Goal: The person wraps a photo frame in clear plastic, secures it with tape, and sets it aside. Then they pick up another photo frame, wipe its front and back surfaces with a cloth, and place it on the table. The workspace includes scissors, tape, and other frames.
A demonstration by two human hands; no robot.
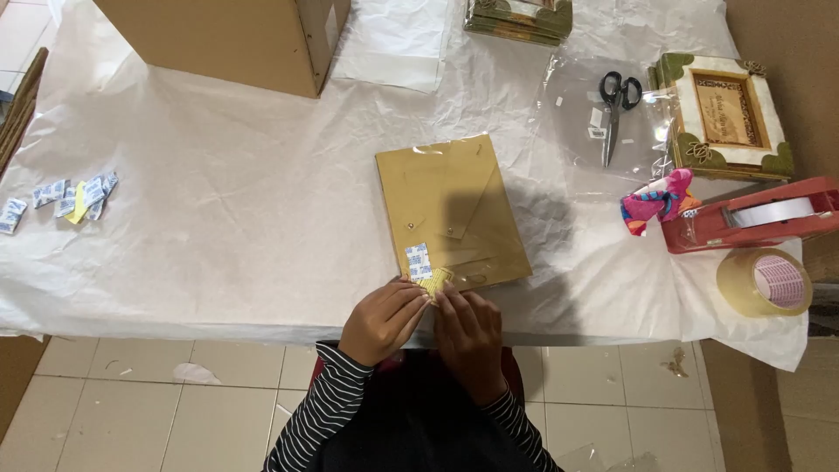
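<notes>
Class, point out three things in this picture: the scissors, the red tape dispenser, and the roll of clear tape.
scissors (612, 114): head view, near the blade pivot.
red tape dispenser (699, 234): head view, red base.
roll of clear tape (738, 284): head view, outer band.

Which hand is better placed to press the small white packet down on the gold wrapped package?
Left, probably. The left hand lies just below the white packet on the gold package; the right hand sits farther right, both pinching a small yellow piece.

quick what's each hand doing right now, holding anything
Left hand: fingers pinched on the small yellow packet at the near edge of the wrapped gold frame.
Right hand: fingertips on the same packet.
</notes>
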